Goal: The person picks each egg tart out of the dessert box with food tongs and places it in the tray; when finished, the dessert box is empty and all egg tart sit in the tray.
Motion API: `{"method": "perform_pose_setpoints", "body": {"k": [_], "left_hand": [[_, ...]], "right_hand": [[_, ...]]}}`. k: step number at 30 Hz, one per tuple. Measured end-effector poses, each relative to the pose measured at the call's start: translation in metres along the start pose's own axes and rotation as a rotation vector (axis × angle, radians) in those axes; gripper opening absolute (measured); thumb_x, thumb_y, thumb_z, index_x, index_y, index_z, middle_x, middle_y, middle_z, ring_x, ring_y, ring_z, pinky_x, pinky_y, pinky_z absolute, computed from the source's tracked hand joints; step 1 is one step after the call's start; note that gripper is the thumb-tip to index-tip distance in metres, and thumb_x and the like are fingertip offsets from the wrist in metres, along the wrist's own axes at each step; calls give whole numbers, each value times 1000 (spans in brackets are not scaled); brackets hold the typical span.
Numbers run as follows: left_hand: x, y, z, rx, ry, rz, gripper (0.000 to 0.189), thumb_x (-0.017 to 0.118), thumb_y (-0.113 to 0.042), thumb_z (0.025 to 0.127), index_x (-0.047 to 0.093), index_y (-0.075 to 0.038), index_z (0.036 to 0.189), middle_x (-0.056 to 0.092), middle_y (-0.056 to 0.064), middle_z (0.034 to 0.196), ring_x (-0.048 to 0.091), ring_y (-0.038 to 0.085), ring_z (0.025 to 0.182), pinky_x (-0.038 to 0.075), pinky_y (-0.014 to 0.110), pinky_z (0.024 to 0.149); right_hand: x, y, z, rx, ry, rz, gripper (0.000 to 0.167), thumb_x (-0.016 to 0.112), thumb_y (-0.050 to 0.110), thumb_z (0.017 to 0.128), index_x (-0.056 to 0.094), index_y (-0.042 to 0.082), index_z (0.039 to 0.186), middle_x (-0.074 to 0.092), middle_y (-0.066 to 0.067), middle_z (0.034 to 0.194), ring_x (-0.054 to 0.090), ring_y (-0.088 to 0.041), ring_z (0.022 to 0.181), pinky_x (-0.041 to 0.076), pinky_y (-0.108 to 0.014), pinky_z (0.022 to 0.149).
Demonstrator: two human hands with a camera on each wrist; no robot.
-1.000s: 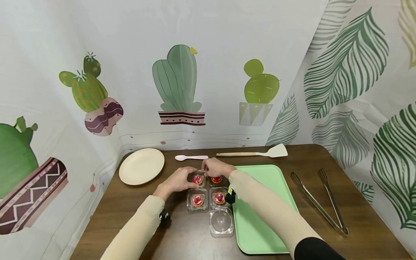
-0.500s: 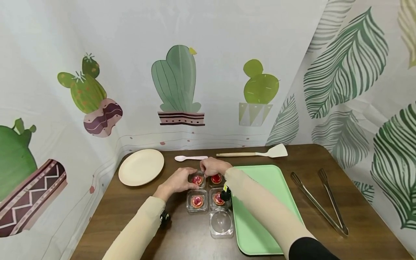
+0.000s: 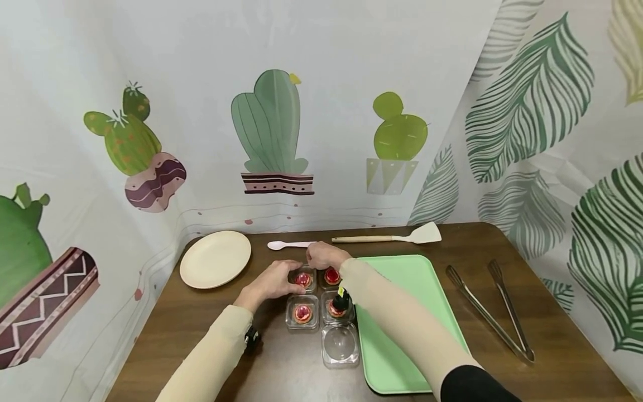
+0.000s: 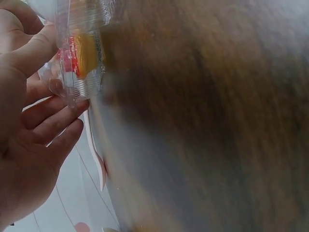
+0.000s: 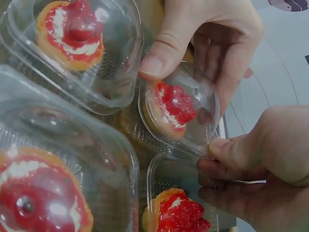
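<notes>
A clear domed plastic box (image 5: 205,104) with a red-topped tart (image 3: 302,280) inside sits at the back left of a cluster of such boxes. My left hand (image 3: 275,280) grips it from the left, thumb on the near side and fingers behind. With thumb and fingers, my right hand (image 3: 325,255) pinches the far right corner of its lid. In the left wrist view, the tart shows side-on through the box wall (image 4: 87,89). Close beside my right hand is another tart (image 5: 181,212) in its box. Two more tarts (image 3: 303,314) stand boxed in front.
A clear box piece (image 3: 340,341) without a tart lies nearest me. The green tray (image 3: 387,357) is to the right, with metal tongs (image 3: 494,315) beyond it. A cream plate (image 3: 216,259), a pale spoon (image 3: 288,245) and a spatula (image 3: 387,238) lie along the back.
My right wrist and forearm have shifted left, with the right fingers staying at the box's corner. The left hand keeps its hold. The whole head view has drifted slightly.
</notes>
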State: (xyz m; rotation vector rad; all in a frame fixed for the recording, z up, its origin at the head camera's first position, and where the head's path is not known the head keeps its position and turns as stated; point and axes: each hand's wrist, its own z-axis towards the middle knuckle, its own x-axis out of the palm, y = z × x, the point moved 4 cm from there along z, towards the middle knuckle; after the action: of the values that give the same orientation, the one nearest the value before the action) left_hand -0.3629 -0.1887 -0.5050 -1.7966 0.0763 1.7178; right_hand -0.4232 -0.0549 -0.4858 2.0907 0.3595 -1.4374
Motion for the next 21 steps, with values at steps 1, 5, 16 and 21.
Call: {"method": "perform_pose_setpoints", "body": {"k": [1, 5, 16, 21], "left_hand": [[1, 0, 0, -1, 3, -1, 73, 85, -39, 72, 61, 0, 129, 64, 13, 129, 57, 26, 123, 46, 40, 105], [1, 0, -1, 2, -1, -1, 73, 85, -40, 73, 61, 0, 129, 64, 14, 129, 57, 26, 123, 46, 40, 105], [1, 0, 1, 13, -1, 14, 74, 84, -40, 74, 58, 2, 130, 61, 14, 131, 56, 26, 124, 45, 39, 106], [0, 0, 0, 17, -8, 8, 73, 84, -38, 74, 58, 1, 129, 62, 15, 130, 57, 26, 123, 45, 39, 106]], "right_hand": [[0, 0, 0, 2, 0, -2, 18, 60, 13, 92, 65, 15, 75, 57, 5, 68, 50, -11, 63, 42, -23, 58], [0, -1, 0, 19, -18, 16, 16, 61, 13, 91, 68, 15, 77, 61, 5, 71, 53, -11, 65, 44, -24, 59], [-2, -2, -5, 19, -117, -1, 12, 67, 21, 89, 73, 16, 81, 68, 4, 80, 60, -13, 75, 52, -26, 66], [-2, -1, -7, 41, -129, 50, 11, 67, 18, 89, 72, 15, 79, 67, 3, 77, 60, -12, 68, 51, -25, 62]]}}
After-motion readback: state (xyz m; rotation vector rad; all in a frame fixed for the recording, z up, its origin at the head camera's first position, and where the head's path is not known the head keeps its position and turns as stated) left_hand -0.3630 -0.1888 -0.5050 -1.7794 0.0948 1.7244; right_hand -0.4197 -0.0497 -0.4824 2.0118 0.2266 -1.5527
